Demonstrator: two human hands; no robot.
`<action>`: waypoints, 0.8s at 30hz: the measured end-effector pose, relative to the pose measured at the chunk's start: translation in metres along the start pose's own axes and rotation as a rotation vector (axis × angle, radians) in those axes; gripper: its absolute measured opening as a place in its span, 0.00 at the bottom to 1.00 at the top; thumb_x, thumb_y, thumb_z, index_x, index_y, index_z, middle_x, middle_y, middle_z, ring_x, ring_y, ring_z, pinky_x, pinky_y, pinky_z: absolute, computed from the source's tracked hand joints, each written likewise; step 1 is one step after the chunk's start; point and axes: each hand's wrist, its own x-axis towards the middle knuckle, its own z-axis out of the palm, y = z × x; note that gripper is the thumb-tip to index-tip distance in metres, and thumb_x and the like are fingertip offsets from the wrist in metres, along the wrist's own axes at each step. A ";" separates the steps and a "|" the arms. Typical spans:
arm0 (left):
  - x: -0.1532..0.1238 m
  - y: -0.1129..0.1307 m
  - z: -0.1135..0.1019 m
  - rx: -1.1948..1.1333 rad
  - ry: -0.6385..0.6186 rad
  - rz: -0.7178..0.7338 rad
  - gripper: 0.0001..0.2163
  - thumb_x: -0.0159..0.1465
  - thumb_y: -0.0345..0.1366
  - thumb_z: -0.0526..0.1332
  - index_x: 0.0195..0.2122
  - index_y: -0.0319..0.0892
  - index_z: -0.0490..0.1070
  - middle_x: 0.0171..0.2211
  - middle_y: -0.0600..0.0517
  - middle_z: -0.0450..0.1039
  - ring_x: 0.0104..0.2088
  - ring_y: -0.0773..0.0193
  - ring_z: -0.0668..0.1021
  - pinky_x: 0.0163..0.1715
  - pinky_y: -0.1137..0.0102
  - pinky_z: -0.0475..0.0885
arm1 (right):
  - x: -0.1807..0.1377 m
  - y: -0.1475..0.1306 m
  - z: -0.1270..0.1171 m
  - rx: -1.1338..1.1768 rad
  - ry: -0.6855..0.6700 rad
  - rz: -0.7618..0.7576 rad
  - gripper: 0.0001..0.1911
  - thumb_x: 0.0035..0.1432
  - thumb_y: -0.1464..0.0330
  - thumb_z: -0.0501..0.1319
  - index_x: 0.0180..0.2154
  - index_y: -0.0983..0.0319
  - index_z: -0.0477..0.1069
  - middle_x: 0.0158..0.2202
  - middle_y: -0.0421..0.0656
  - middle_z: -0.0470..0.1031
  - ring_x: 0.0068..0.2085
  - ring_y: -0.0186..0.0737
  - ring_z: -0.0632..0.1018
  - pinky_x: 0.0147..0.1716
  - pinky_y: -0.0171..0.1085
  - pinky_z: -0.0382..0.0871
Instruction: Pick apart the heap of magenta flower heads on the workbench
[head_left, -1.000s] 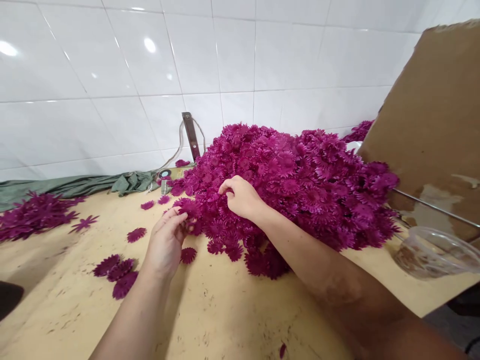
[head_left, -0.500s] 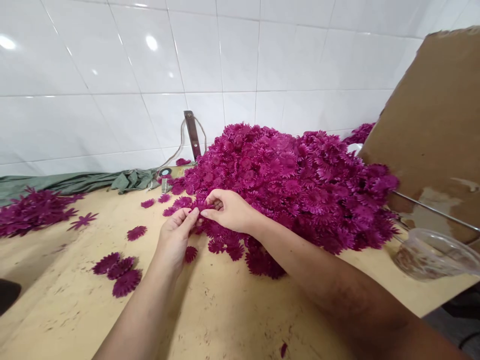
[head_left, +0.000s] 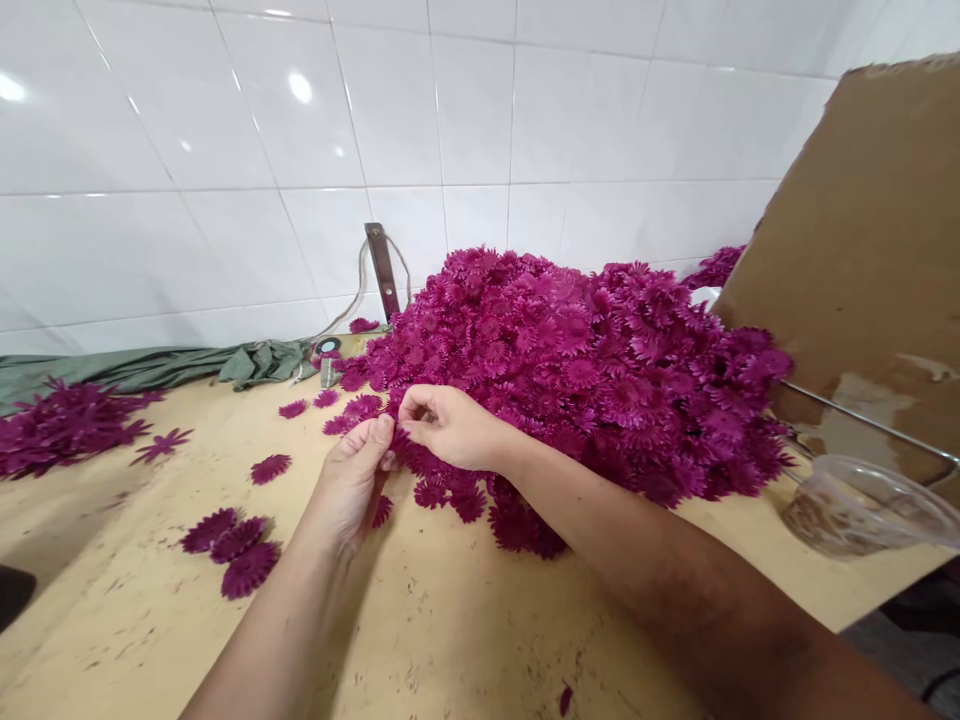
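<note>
In front of the big heap of magenta fabric flower layers [head_left: 570, 370], both my hands come together. My left hand [head_left: 352, 475] is closed in a pinch, thumb against forefinger, on the edge of a magenta fabric flower [head_left: 400, 437]. The fingertips of my right hand [head_left: 457, 428] pinch the same flower from the other side. Most of it is hidden by the fingers and blends into the heap behind. Close to my left forearm lie several loose flowers [head_left: 250, 570] on the tan tabletop [head_left: 442, 620].
Another pile of magenta petal pieces [head_left: 67, 430] lies at the left, before a green cloth [head_left: 180, 368]. To the right stand a clear plastic tub [head_left: 862, 510] and a leaning cardboard sheet [head_left: 877, 250]. A brown bracket [head_left: 383, 270] is against the tiled wall [head_left: 480, 110].
The flower between my hands shows less of its face than before. My right fingertips have shifted slightly and curled tighter. The view has moved a little.
</note>
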 end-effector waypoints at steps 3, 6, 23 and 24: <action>0.001 0.002 -0.001 -0.015 0.033 0.036 0.22 0.34 0.46 0.72 0.12 0.39 0.59 0.11 0.60 0.57 0.16 0.76 0.59 0.16 0.79 0.57 | 0.002 0.002 -0.011 -0.243 0.221 0.040 0.10 0.51 0.77 0.53 0.23 0.61 0.55 0.23 0.35 0.60 0.25 0.30 0.61 0.25 0.32 0.55; 0.002 0.009 -0.004 -0.092 0.106 0.107 0.20 0.35 0.43 0.73 0.14 0.40 0.60 0.12 0.61 0.56 0.16 0.76 0.59 0.17 0.79 0.58 | 0.005 0.010 -0.034 -0.376 0.524 0.160 0.12 0.51 0.78 0.53 0.22 0.61 0.52 0.23 0.36 0.58 0.25 0.31 0.61 0.27 0.33 0.55; 0.003 0.004 -0.006 0.160 0.044 0.050 0.19 0.34 0.46 0.71 0.17 0.39 0.64 0.15 0.58 0.63 0.18 0.74 0.63 0.20 0.76 0.60 | -0.002 0.002 -0.017 -0.212 0.148 0.019 0.11 0.55 0.63 0.55 0.34 0.64 0.68 0.35 0.44 0.74 0.36 0.36 0.73 0.37 0.36 0.65; 0.003 0.003 -0.006 0.174 0.046 0.061 0.20 0.35 0.46 0.71 0.17 0.40 0.63 0.15 0.58 0.63 0.18 0.74 0.63 0.20 0.76 0.60 | -0.003 0.000 -0.014 -0.176 0.089 0.007 0.12 0.55 0.62 0.56 0.34 0.64 0.68 0.35 0.44 0.74 0.35 0.35 0.73 0.36 0.35 0.65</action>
